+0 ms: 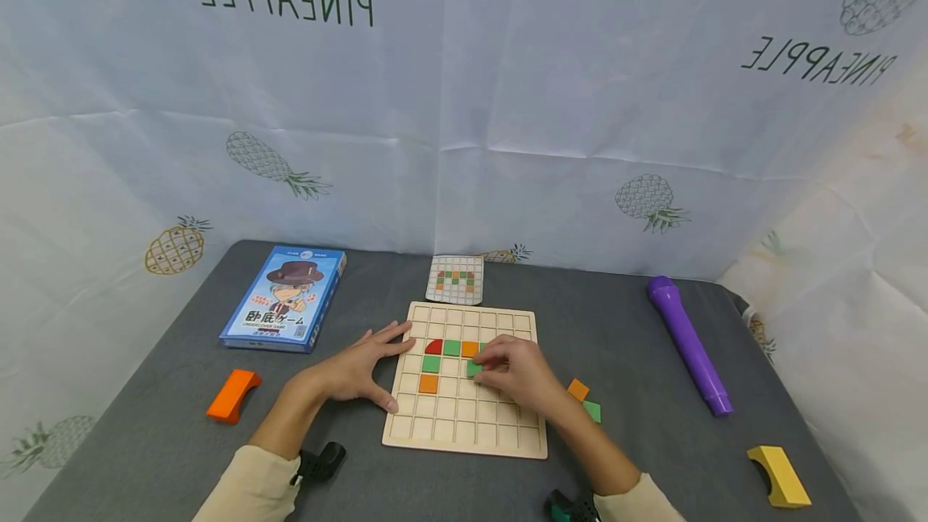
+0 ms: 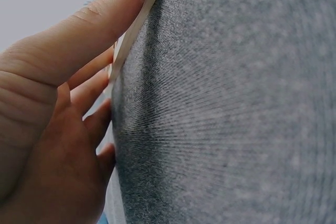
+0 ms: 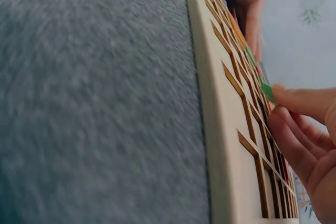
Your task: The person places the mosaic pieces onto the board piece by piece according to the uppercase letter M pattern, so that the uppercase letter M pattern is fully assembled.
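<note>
A wooden grid board (image 1: 464, 432) lies mid-table. My left hand (image 1: 362, 367) spreads its fingers along the board's left edge, its thumb (image 2: 113, 17) touching the rim. Over the upper right of the grid, my right hand (image 1: 516, 373) pinches a green square tile (image 3: 268, 93) between thumb and finger. Set in the grid are a red rounded tile (image 1: 433, 347), a green tile (image 1: 452, 348) and an orange tile (image 1: 470, 350) in one row. Below the red one sit another green tile (image 1: 431, 364) and an orange tile (image 1: 428, 383). My right fingers partly hide that area.
Behind the board lies a pattern card (image 1: 454, 280). Loose orange (image 1: 577, 390) and green (image 1: 592, 411) tiles are by my right forearm. A blue game box (image 1: 283, 299) and orange arch block (image 1: 234, 395) lie left; a purple microphone (image 1: 689, 345) and yellow arch block (image 1: 780, 476) lie right.
</note>
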### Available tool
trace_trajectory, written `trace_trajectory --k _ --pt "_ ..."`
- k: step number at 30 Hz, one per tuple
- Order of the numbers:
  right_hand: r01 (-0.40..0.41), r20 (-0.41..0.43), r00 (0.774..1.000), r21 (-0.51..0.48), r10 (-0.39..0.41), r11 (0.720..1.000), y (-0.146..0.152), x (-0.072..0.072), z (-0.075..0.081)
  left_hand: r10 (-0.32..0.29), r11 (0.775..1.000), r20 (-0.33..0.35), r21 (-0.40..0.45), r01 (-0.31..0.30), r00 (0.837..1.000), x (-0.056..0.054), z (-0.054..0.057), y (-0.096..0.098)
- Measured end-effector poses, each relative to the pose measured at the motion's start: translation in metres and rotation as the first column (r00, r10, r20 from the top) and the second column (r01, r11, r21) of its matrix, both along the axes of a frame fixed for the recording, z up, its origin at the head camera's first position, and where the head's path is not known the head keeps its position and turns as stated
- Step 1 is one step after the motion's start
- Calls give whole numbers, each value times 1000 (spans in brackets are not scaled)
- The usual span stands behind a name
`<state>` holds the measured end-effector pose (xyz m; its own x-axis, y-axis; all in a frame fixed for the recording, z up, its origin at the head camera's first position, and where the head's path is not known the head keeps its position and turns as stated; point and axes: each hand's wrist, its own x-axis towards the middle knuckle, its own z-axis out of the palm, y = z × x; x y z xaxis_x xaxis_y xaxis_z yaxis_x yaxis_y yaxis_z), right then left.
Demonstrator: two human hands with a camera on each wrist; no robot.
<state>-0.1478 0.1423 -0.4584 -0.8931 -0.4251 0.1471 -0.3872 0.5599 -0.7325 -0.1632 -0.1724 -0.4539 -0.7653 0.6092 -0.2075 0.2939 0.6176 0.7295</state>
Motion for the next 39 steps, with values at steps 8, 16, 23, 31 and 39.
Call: trace_trajectory --k 8,16,23,31,39 --pt "50 -21 999 39 -49 998 -8 1 -2 4 1000 5 -4 -4 1000 0 2 1" --pt "62 -45 997 67 -59 996 -12 3 -3 3 1000 2 -3 -3 1000 0 1 0" --pt "69 -73 995 112 -61 991 -15 3 -4 2 1000 5 -5 -2 1000 1 2 1" --pt "71 -58 996 112 -64 991 -15 2 -4 7 1000 4 -5 -6 1000 0 0 0" --pt "69 -41 997 110 -64 992 -15 2 -5 8 1000 5 -10 -7 1000 -1 -1 0"
